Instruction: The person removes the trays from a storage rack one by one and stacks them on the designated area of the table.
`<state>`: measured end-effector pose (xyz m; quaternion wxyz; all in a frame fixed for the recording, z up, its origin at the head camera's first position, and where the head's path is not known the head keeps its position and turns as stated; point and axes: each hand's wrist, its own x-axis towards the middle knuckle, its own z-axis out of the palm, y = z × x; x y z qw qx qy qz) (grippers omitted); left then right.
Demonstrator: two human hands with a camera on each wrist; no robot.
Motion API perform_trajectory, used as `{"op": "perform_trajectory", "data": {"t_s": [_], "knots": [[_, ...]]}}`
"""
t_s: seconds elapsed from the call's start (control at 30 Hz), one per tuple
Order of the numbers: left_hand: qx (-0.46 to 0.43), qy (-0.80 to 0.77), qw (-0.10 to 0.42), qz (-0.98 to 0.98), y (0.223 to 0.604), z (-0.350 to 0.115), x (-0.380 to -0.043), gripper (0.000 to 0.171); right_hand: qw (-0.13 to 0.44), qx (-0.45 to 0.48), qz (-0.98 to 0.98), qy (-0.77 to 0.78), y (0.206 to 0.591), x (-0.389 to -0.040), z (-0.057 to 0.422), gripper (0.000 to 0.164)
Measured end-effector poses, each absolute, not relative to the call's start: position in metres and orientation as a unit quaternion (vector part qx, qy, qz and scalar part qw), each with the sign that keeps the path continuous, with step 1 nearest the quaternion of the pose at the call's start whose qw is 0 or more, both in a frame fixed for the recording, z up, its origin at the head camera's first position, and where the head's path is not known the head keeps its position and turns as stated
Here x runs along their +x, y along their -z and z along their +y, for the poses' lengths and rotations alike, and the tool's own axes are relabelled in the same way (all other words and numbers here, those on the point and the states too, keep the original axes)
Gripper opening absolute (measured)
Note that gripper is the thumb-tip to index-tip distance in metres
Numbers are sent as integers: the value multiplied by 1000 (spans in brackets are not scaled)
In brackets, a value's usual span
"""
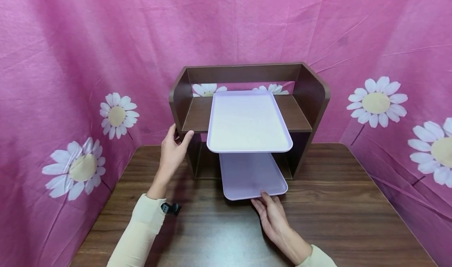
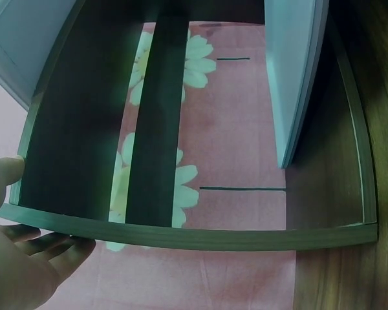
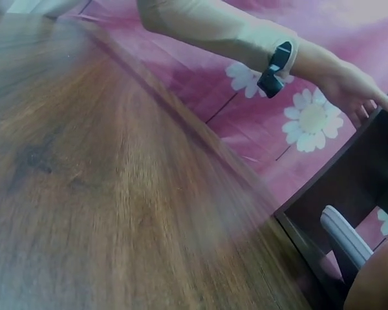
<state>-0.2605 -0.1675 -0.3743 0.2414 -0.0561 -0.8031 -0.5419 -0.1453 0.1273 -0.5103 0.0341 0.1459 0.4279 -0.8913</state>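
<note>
A dark brown two-tier desk shelf point(image 1: 243, 74) stands at the back of the table. One pale lilac tray point(image 1: 248, 121) lies on its upper board and juts out over the front edge. Below it, a second lilac tray point(image 1: 250, 176) sticks out of the lower compartment; its back end is hidden by the upper one. My right hand point(image 1: 275, 220) pinches the lower tray's front edge, thumb on top and fingers underneath. With the left hand point(image 1: 173, 151) I grip the shelf's left side panel, thumb at the front edge, as the left wrist view point(image 2: 19, 265) also shows.
The wooden table point(image 1: 212, 235) spreads out in front of the shelf. A pink cloth point(image 1: 240, 27) printed with white daisies hangs behind and on both sides. A small black device point(image 1: 171, 209) sits on the left wrist.
</note>
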Motion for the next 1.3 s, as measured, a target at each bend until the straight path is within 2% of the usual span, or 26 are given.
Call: {"op": "perform_trajectory", "data": {"t_s": [0.13, 0.23, 0.5, 0.8, 1.0, 1.17, 1.3], "knots": [[-56, 542, 242, -803, 375, -168, -262, 58, 32, 137, 403, 904, 509, -148, 127, 54], [-56, 544, 241, -802, 375, -168, -262, 58, 30, 132, 388, 911, 509, -148, 127, 60], [-61, 549, 242, -798, 375, -168, -262, 57, -6, 159, 415, 896, 508, -149, 130, 38], [-55, 552, 252, -793, 378, -166, -262, 51, -16, 164, 424, 891, 508, -148, 136, 27], [-53, 566, 255, -782, 378, -167, -263, 46, -34, 169, 409, 896, 504, -147, 140, 5], [-50, 566, 252, -784, 376, -169, -264, 47, -50, 167, 421, 890, 500, -149, 144, 6], [-47, 562, 254, -786, 375, -171, -265, 47, -54, 164, 418, 892, 494, -151, 148, 13]]}}
